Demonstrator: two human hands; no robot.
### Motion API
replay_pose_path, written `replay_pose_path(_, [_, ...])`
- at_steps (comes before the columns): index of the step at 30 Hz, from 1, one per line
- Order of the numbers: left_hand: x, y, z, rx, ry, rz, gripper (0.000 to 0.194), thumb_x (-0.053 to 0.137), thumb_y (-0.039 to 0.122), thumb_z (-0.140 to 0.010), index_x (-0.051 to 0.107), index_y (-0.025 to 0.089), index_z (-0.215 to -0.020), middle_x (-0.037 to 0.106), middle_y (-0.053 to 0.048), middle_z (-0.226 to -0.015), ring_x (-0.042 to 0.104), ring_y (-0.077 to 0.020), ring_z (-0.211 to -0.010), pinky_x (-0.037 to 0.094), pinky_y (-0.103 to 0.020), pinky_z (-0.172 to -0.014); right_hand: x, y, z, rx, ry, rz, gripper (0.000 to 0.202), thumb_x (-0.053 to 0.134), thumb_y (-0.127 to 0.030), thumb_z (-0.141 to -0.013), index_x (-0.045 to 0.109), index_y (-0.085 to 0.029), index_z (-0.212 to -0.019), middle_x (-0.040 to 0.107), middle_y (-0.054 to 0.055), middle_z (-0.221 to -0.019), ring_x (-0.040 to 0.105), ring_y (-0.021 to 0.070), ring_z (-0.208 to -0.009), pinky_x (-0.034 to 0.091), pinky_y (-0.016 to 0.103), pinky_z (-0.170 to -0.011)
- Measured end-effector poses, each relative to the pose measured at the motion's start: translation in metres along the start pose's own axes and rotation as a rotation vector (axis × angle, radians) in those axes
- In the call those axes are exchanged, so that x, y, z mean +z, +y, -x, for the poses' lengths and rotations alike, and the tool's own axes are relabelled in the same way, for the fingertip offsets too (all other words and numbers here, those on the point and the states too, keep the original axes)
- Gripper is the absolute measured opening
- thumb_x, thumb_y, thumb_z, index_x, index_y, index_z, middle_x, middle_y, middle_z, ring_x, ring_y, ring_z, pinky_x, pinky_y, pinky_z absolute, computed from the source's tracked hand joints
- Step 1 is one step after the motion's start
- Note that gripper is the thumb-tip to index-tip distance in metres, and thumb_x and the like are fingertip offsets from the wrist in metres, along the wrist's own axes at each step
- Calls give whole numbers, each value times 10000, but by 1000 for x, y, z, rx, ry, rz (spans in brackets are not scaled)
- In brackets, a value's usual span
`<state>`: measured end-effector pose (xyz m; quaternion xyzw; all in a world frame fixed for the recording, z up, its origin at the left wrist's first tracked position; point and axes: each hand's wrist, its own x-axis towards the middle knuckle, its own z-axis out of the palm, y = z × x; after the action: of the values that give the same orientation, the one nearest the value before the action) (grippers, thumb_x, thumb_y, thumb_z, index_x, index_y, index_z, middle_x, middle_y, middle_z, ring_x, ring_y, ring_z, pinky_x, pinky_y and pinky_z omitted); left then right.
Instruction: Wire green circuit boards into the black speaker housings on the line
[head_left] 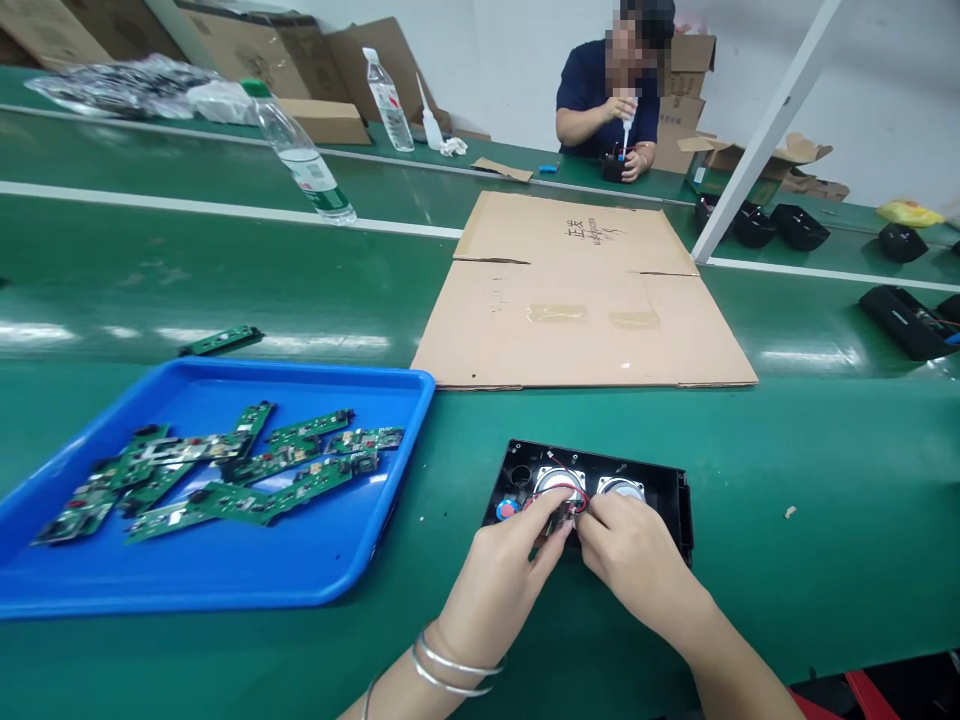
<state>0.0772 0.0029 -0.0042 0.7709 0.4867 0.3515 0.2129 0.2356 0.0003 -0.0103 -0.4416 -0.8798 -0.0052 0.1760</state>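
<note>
A black housing (652, 485) lies on the green table in front of me, with two round silver speakers in it. Red and black wires (576, 490) run over the left speaker (559, 480), and a blue and pink round part (507, 509) sits at the housing's left end. My left hand (510, 565) pinches something small by the wires; the fingers hide most of it. Close against it, my right hand (634, 555) has its fingers pressed together at the same spot, over the lower edge of the right speaker (621, 488). What it grips is hidden.
Several green circuit boards lie in a blue tray (375, 550) at the left. Another board (221, 341) is behind it. Flat cardboard (592, 340) lies beyond the housing. A bottle (307, 165) stands farther back. Across the table, a person (607, 110) works near a white post (769, 130).
</note>
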Motion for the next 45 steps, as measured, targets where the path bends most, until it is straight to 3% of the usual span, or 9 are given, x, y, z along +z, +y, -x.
replay_pose_path(12, [-3,-1,-3,-31,-6,53,237,424,202,-859,589,203,-1030,693,20,-650,631,-115,-468,496,-175,-473,-2,2,0,16,-6,-2,217,426,-48,-811,506,-162,-645,464,1,-634,392,120,-552,270,243,-478])
replay_pose_path(17, [-4,1,-2,49,-12,8,246,391,171,-877,576,175,-1038,718,-18,-739,662,-137,-538,533,-209,-560,-1,3,2,9,-33,-16,238,396,-83,-882,525,-161,-697,509,14,-660,441,135,-563,284,254,-476])
replay_pose_path(19, [-7,0,-3,88,-42,-3,250,377,162,-885,577,169,-1036,730,-37,-801,680,-149,-597,540,-221,-596,1,4,4,29,-18,-39,251,369,-128,-923,535,-159,-737,529,20,-660,471,146,-563,310,262,-477])
replay_pose_path(23, [-15,-3,-7,144,-165,61,264,366,158,-889,587,194,-1029,732,-37,-895,694,-159,-717,534,-225,-627,3,5,4,106,1,-179,190,370,-206,-951,542,-139,-997,589,40,-745,552,163,-633,407,270,-524])
replay_pose_path(27, [-18,-4,-10,75,-219,144,250,395,170,-868,597,222,-1007,730,-14,-881,683,-146,-681,521,-222,-616,-1,5,1,136,-46,-243,162,426,-194,-930,570,-171,-861,551,16,-700,527,151,-610,412,259,-516])
replay_pose_path(32, [-13,-3,-7,52,-208,219,234,419,143,-832,602,219,-956,730,1,-823,663,-121,-609,511,-197,-577,-5,5,0,193,-89,-290,120,487,-169,-897,580,-184,-823,546,11,-738,526,137,-632,425,245,-537])
replay_pose_path(37, [-13,-4,2,-51,-71,148,167,469,213,-833,595,209,-942,673,31,-618,626,-116,-489,506,-179,-500,-5,6,0,295,-14,-256,169,502,-296,-898,571,-178,-997,577,87,-1008,548,196,-844,474,312,-680])
replay_pose_path(40, [-13,-11,11,-64,-15,118,176,492,346,-853,583,219,-935,640,48,-564,599,-113,-430,488,-176,-441,-1,8,-2,402,30,-127,182,421,-207,-915,573,-159,-1006,591,101,-884,517,219,-809,451,337,-657])
replay_pose_path(45, [-10,-23,19,-91,-6,175,276,477,493,-845,560,249,-944,682,37,-642,655,-134,-495,513,-180,-457,9,8,-9,405,-104,29,326,524,11,-749,575,-133,-1037,591,93,-771,479,209,-711,386,299,-591])
